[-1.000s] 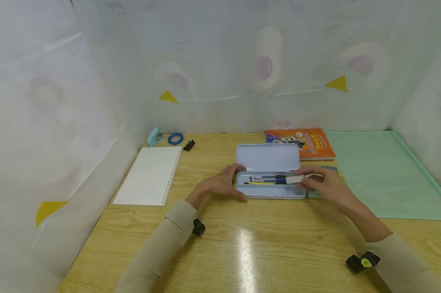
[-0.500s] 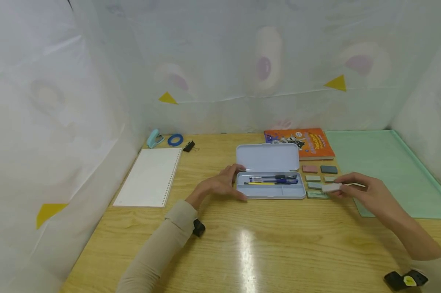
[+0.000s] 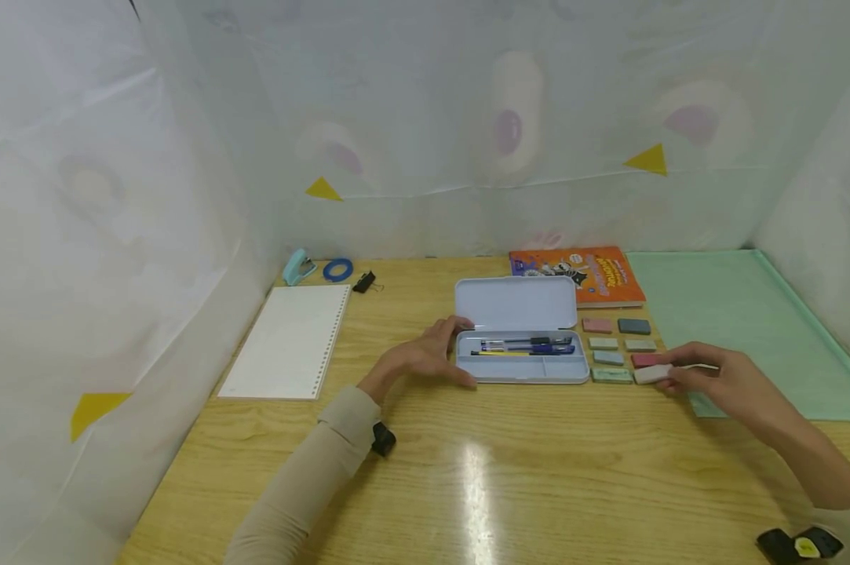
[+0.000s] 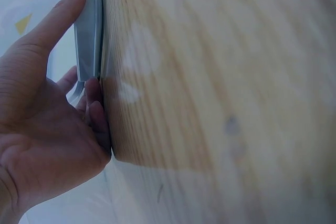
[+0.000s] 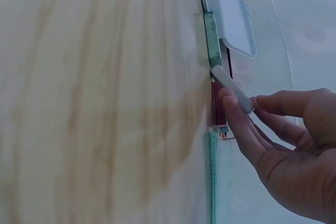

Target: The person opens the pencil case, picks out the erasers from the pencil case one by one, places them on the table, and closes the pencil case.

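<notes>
My right hand (image 3: 724,384) pinches a white eraser (image 3: 653,374) between thumb and fingers. In the right wrist view that white eraser (image 5: 232,88) is tilted, its far end close to a green eraser (image 5: 212,38). Several other erasers lie in two columns, among them a pink one (image 3: 597,325), a dark grey one (image 3: 634,326) and a dark red one (image 3: 646,359). Left of them stands a pale blue pencil case (image 3: 516,371), lid raised, with pens (image 3: 527,345) inside. My left hand (image 3: 428,355) holds the case's left end, thumb in front, fingers behind.
An orange book (image 3: 608,278) lies behind the case, partly covered by its lid. A green mat (image 3: 742,329) spreads to the right. At left are a white notepad (image 3: 286,341), a stapler (image 3: 299,267), blue tape (image 3: 337,270) and a black binder clip (image 3: 364,282).
My right hand has carried the white eraser from over the pencil case rightward, then down to the front of the eraser columns. The left hand stays at the case.
</notes>
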Demonstrator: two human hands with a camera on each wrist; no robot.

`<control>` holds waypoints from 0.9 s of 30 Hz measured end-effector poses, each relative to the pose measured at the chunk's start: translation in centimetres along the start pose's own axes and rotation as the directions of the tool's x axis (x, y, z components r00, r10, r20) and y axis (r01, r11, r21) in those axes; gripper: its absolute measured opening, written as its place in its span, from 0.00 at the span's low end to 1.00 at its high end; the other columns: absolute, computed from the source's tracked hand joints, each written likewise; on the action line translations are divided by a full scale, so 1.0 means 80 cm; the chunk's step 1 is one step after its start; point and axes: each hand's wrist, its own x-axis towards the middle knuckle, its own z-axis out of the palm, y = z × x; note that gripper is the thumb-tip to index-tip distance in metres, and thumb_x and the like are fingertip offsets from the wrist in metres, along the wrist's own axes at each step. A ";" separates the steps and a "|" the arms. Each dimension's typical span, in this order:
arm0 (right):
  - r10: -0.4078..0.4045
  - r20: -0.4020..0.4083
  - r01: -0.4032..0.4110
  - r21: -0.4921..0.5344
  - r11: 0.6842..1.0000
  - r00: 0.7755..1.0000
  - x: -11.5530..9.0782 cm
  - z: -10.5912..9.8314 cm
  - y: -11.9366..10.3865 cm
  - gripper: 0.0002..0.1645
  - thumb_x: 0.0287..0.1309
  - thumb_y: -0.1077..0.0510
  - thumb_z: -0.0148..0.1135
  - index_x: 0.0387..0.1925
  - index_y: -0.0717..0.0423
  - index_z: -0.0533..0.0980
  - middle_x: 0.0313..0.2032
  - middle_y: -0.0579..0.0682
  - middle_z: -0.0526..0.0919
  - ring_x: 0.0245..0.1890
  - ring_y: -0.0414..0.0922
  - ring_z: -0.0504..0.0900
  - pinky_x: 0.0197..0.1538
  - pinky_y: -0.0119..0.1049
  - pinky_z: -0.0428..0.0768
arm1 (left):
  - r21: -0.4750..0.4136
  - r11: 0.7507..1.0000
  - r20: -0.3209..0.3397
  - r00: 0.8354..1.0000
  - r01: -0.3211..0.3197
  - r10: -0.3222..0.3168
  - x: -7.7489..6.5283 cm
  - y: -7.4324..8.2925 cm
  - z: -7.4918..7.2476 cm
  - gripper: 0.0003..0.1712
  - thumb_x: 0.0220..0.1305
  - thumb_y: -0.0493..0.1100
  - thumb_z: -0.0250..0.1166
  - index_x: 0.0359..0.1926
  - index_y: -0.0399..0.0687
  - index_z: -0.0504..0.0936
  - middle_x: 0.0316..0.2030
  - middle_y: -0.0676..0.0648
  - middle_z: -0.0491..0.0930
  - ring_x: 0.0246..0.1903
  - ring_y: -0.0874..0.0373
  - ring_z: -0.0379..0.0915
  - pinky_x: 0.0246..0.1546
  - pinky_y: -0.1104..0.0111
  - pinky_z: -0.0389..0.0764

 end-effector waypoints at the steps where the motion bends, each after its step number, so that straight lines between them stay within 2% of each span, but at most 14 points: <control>1: 0.002 0.001 -0.002 -0.007 1.000 1.000 0.000 -0.001 0.000 0.24 0.79 0.53 0.56 0.64 0.66 0.73 0.43 0.53 0.89 0.42 0.41 0.89 0.44 0.27 0.82 | 0.000 1.000 0.000 1.000 -0.001 0.001 0.000 0.000 0.000 0.56 0.53 0.59 0.81 0.75 0.56 0.58 0.71 0.45 0.61 0.71 0.51 0.57 0.74 0.55 0.59; 6: 0.020 0.018 -0.019 -0.057 0.998 1.000 -0.002 -0.008 0.001 0.25 0.80 0.50 0.54 0.65 0.65 0.73 0.47 0.52 0.89 0.42 0.41 0.89 0.43 0.31 0.83 | 0.007 1.000 -0.002 1.000 0.001 -0.001 0.002 -0.002 0.001 0.57 0.52 0.60 0.81 0.75 0.56 0.58 0.71 0.45 0.62 0.71 0.51 0.57 0.74 0.54 0.60; 13: 0.052 0.020 -0.048 -0.140 0.989 0.998 -0.002 -0.019 0.001 0.27 0.82 0.47 0.49 0.66 0.64 0.73 0.57 0.66 0.83 0.44 0.37 0.88 0.45 0.36 0.84 | 0.011 1.000 -0.004 1.000 0.007 -0.007 0.000 0.000 0.000 0.56 0.53 0.59 0.81 0.75 0.57 0.58 0.71 0.45 0.61 0.71 0.50 0.56 0.74 0.54 0.59; 16: 0.039 0.007 -0.037 -0.143 0.989 0.999 -0.003 -0.024 0.001 0.27 0.82 0.48 0.48 0.66 0.65 0.72 0.58 0.67 0.82 0.44 0.36 0.88 0.45 0.35 0.85 | 0.016 1.000 -0.006 1.000 0.010 -0.010 0.000 0.001 -0.001 0.56 0.53 0.59 0.81 0.75 0.56 0.58 0.71 0.44 0.61 0.71 0.50 0.57 0.74 0.54 0.59; 18: 0.021 -0.011 -0.022 -0.135 0.991 1.000 -0.004 -0.026 0.001 0.27 0.82 0.49 0.48 0.65 0.66 0.72 0.55 0.62 0.85 0.44 0.35 0.88 0.43 0.30 0.83 | 0.018 1.000 -0.005 1.000 0.018 -0.018 -0.001 0.002 -0.001 0.56 0.53 0.59 0.81 0.75 0.56 0.58 0.71 0.44 0.61 0.71 0.50 0.57 0.74 0.53 0.59; 23: -0.047 -0.063 0.041 -0.091 0.995 0.997 -0.005 -0.026 0.000 0.24 0.82 0.52 0.50 0.64 0.66 0.73 0.49 0.39 0.88 0.44 0.34 0.87 0.42 0.22 0.78 | 0.032 0.998 -0.007 0.999 0.054 -0.054 -0.003 0.005 0.002 0.58 0.53 0.63 0.80 0.77 0.60 0.56 0.72 0.43 0.61 0.71 0.49 0.58 0.74 0.52 0.60; 24: -0.060 -0.068 0.054 -0.084 0.995 0.996 -0.004 -0.025 -0.001 0.23 0.82 0.52 0.50 0.64 0.66 0.73 0.48 0.36 0.87 0.44 0.34 0.87 0.43 0.21 0.77 | 0.039 0.998 -0.008 0.998 0.057 -0.057 -0.004 0.006 0.003 0.58 0.54 0.63 0.80 0.77 0.60 0.56 0.72 0.42 0.60 0.70 0.48 0.58 0.73 0.51 0.61; 27: -0.093 -0.074 0.089 -0.056 0.995 0.993 0.005 -0.019 -0.009 0.22 0.81 0.53 0.50 0.64 0.64 0.74 0.49 0.39 0.88 0.44 0.36 0.88 0.44 0.21 0.77 | 0.068 0.996 -0.014 0.998 0.060 -0.060 -0.008 0.010 0.004 0.59 0.56 0.62 0.79 0.79 0.58 0.54 0.73 0.41 0.59 0.70 0.46 0.58 0.73 0.50 0.62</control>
